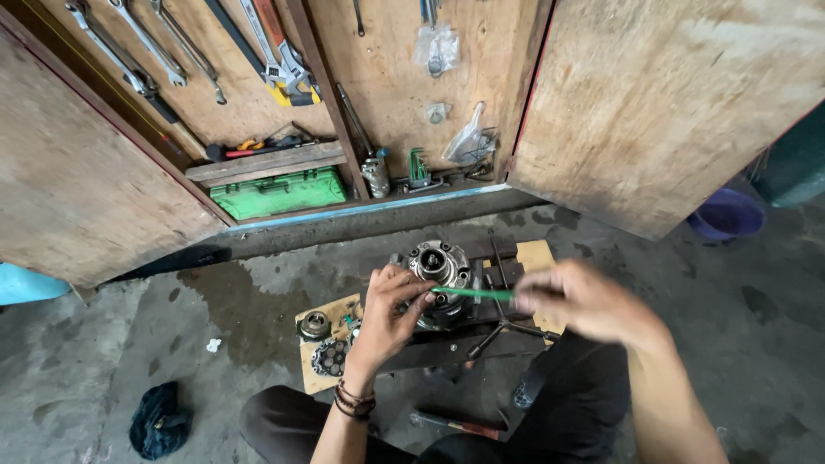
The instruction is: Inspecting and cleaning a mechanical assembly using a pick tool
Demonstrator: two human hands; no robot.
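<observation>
A round metal hub-like machine part [434, 262] sits on dark wooden blocks [481, 335] on the concrete floor. My left hand [391, 309] rests against its front edge, fingertips pinching the tip of a thin green rod [473, 293]. My right hand [584, 301], blurred by motion, grips the rod's other end, to the right of the part. The rod lies roughly level between the two hands. My knees show at the bottom.
Smaller round metal parts [322, 339] lie on a cardboard sheet [311, 378] at the left. An open wooden tool cabinet holds wrenches [146, 51], a green case [279, 193] and hex keys [418, 167]. A dark rag [159, 419], a hammer [455, 423] and a purple basin [726, 213] sit around.
</observation>
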